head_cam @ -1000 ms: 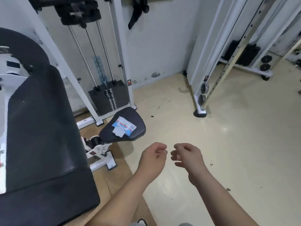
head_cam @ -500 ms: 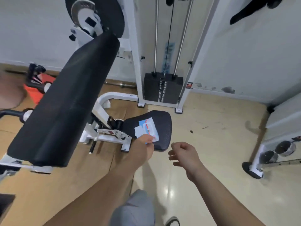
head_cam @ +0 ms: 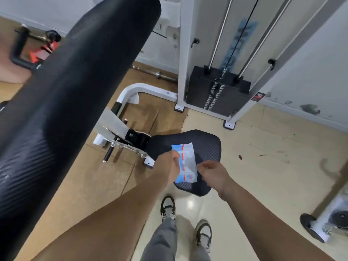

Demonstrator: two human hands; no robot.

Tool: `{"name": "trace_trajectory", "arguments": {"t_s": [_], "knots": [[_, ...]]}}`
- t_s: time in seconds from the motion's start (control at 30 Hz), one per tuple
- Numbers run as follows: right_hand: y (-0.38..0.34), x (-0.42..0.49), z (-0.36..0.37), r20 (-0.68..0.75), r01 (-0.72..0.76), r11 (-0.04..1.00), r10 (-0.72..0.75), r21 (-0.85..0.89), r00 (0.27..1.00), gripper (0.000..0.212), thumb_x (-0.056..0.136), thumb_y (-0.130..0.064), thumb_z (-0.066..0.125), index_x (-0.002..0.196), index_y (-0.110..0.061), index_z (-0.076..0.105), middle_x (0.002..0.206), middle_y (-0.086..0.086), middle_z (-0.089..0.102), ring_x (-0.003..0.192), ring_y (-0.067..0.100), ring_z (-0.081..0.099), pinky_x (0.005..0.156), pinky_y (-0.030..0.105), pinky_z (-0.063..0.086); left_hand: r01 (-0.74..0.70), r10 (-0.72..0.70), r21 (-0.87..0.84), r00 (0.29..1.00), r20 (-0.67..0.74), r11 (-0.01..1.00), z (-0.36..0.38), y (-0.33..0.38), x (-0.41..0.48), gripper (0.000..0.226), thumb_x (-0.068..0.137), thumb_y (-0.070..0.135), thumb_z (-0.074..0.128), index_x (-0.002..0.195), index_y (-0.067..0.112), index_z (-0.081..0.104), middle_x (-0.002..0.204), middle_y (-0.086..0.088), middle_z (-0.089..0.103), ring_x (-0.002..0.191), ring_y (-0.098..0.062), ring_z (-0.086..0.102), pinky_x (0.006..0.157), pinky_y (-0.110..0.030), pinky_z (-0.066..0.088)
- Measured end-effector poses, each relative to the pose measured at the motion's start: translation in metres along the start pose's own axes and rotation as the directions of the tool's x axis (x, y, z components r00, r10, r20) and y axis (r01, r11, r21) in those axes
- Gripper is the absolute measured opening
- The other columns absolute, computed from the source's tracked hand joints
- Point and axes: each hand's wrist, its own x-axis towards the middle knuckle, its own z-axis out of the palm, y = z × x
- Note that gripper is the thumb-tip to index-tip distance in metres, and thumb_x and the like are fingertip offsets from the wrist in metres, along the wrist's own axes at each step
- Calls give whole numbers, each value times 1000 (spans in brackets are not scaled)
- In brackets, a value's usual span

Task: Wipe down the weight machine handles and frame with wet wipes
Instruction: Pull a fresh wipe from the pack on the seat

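A blue-and-white wet wipe pack (head_cam: 186, 162) lies on the black seat (head_cam: 207, 144) of the weight machine. My left hand (head_cam: 167, 167) pinches the pack's upper left edge. My right hand (head_cam: 212, 173) hovers at the pack's right edge with its fingers loosely apart and its fingertips at the wrapper. The machine's white frame (head_cam: 181, 53) rises behind the seat, with the black weight stack (head_cam: 216, 91) inside it. A long black pad (head_cam: 75, 81) slants across the left of the view. A black handle (head_cam: 17, 51) shows at far left.
A barbell end (head_cam: 160, 74) lies on the floor by the wall. The base of another white machine (head_cam: 320, 227) stands at lower right. My shoes (head_cam: 167, 206) are just below the seat. Brown matting (head_cam: 135, 117) lies under the machine.
The view has swung left and down toward the seat. My left hand reached the wipe pack and took hold of its edge. My right hand came up beside the pack.
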Motion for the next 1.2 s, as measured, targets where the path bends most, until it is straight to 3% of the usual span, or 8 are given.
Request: {"name": "trace_trajectory", "arguments": {"t_s": [0.13,0.27,0.37,0.47,0.6,0.73,0.93,1.2], "knots": [[14,53,2,33,-82,995,84,-62,996,34,105,-31,59,76,-12,58,78,5,61,72,21,53,72,32,45,-25,24,46,999,24,999,30,-8,29,23,97,13,51,76,18,61,80,-4,66,77,-27,61,69,-41,52],[25,96,11,134,-132,991,131,1,982,37,105,-52,57,110,-18,68,101,-2,68,96,20,64,90,38,56,-67,64,96,998,28,993,57,-15,45,26,91,13,54,66,19,51,78,-3,56,77,-25,54,64,-37,41],[35,114,20,246,-165,984,144,67,959,37,104,-61,55,118,-28,66,114,-9,72,109,13,65,95,36,51,-66,71,106,997,-38,992,70,-21,44,16,90,19,60,94,10,73,102,-10,66,95,-28,61,79,-39,51],[49,127,30,241,-175,983,155,62,958,43,100,-62,60,123,-25,65,122,-4,73,107,12,66,77,27,47,-32,42,103,994,-98,994,79,-26,44,25,96,25,61,113,12,72,111,-8,66,100,-25,63,88,-38,52],[60,145,36,209,-143,989,145,-25,967,51,95,-73,58,125,-32,61,135,1,64,116,21,63,82,33,48,44,-25,120,988,-155,992,88,-23,45,26,101,27,54,90,13,73,91,-5,63,82,-22,62,74,-37,56],[64,150,34,223,-138,989,145,-44,964,51,98,-70,55,130,-30,59,138,-1,62,116,20,62,75,32,47,62,-8,248,976,-216,967,98,-18,38,13,99,23,59,93,17,70,96,-3,57,87,-18,58,69,-31,54],[63,158,43,101,-124,973,146,-196,984,53,101,-69,49,129,-25,55,139,5,54,114,27,60,107,45,53,127,-71,341,982,-172,931,104,-5,48,17,97,23,64,113,17,66,109,-5,60,104,-20,59,82,-31,55],[60,153,39,119,-96,968,126,-230,985,60,103,-69,44,144,-26,48,144,6,45,127,30,53,113,49,49,109,-101,523,994,-44,846,108,4,64,59,88,30,79,135,9,49,126,-11,58,117,-24,59,96,-35,53]]}}
